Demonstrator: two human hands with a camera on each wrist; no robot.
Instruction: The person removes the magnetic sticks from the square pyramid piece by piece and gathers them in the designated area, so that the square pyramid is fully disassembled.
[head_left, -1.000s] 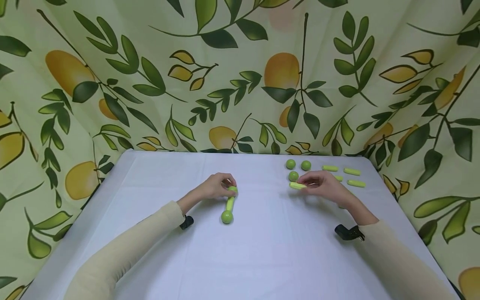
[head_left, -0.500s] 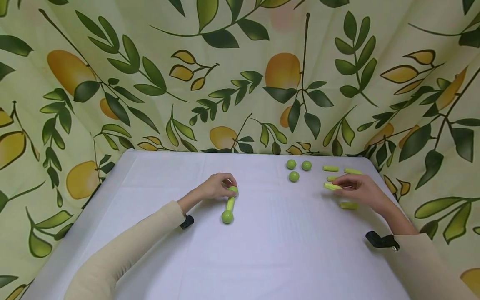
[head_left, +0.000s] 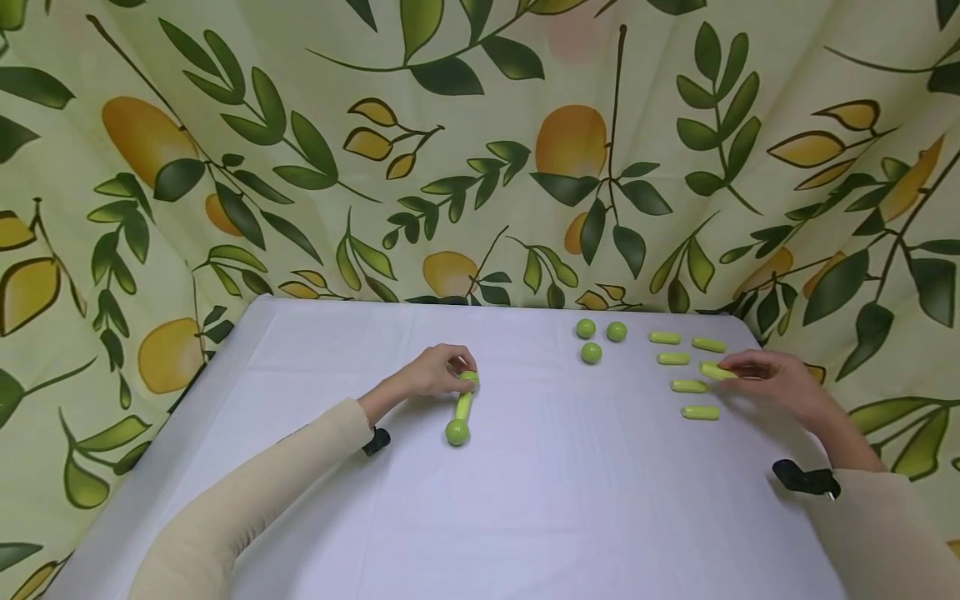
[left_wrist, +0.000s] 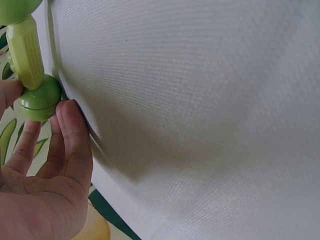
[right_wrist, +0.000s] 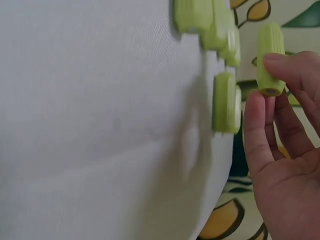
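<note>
The left hand (head_left: 437, 372) pinches a green ball (head_left: 468, 379) at the far end of a light green stick (head_left: 462, 407); a second green ball (head_left: 456, 432) is at the stick's near end. In the left wrist view the thumb and fingers hold the ball (left_wrist: 41, 98) where the stick (left_wrist: 26, 54) meets it. The right hand (head_left: 780, 385) pinches a light green stick (head_left: 716, 371) among other sticks. In the right wrist view this stick (right_wrist: 270, 58) is between thumb and fingers, above the table surface.
Three loose green balls (head_left: 591, 353) lie at the back right of the white table (head_left: 360, 533). Several sticks (head_left: 701, 412) lie to their right, around the right hand. A leaf-patterned cloth (head_left: 480, 200) hangs behind and beside the table.
The right hand has moved right with its stick, from beside the loose balls to among the loose sticks. The left hand keeps its hold on the ball, and the view has shifted slightly.
</note>
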